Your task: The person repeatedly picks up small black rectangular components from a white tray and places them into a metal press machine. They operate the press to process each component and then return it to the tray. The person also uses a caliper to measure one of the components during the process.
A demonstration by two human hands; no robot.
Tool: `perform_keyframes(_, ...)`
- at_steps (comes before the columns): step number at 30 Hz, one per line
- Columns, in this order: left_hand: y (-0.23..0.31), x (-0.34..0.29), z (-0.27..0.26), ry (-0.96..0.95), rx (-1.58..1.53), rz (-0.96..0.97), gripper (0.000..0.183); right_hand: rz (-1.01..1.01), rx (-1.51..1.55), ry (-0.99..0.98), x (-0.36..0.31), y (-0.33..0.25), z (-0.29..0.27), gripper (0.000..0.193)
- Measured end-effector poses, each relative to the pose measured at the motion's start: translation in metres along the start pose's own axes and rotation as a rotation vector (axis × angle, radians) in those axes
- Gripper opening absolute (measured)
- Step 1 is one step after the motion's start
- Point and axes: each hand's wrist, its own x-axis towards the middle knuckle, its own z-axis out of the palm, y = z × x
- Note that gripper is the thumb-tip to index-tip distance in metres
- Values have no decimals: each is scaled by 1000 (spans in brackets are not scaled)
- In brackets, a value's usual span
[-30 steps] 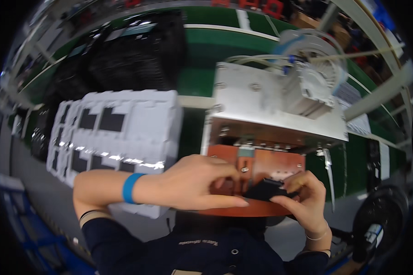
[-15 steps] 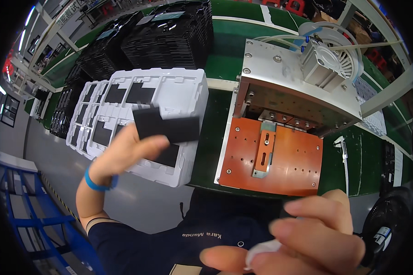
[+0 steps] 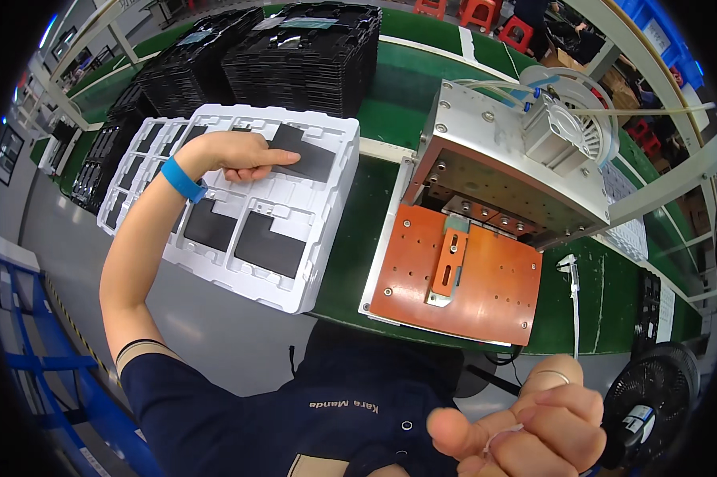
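Note:
My left hand (image 3: 243,157) is over the white moulded tray (image 3: 344,187). One finger points out and presses on a flat black notched sheet (image 3: 315,161) in the tray's far right compartment; the other fingers are curled with nothing visible in them. Similar notched pieces lie in other compartments, among them a near right black sheet (image 3: 269,245). At the lower right, close to the camera, my right hand (image 3: 545,421) is closed around a small crumpled white piece (image 3: 503,436), mostly hidden by the fingers.
Right of the tray stands a metal press (image 3: 517,151) with an orange base plate (image 3: 498,278). A caliper (image 3: 573,290) lies beside it on the green bench (image 3: 339,266). Tall stacks of black trays (image 3: 303,75) rise behind. A black fan (image 3: 649,397) is at the lower right.
My left hand has carried the black sheet to the far right compartment, where it now lies under the finger. My right hand has drawn slightly down, still around the white piece.

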Motion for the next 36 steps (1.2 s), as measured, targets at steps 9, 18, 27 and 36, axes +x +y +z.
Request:
perform_keyframes(9, -15, -12, 6, 412, 426, 72, 84, 47, 99, -77, 21, 2, 3, 40)
perform_keyframes(18, -76, -121, 16, 715, -191, 534, 16, -258, 175, -214, -12, 42, 27, 23)
perform_keyframes(27, -113, -211, 82, 424, -261, 684, 27, 48, 589, -570, 15, 31, 264, 22)
perform_keyframes(36, -94, -114, 103, 1083, 301, 656, 13, 400, 416, -800, 19, -28, 350, 45)
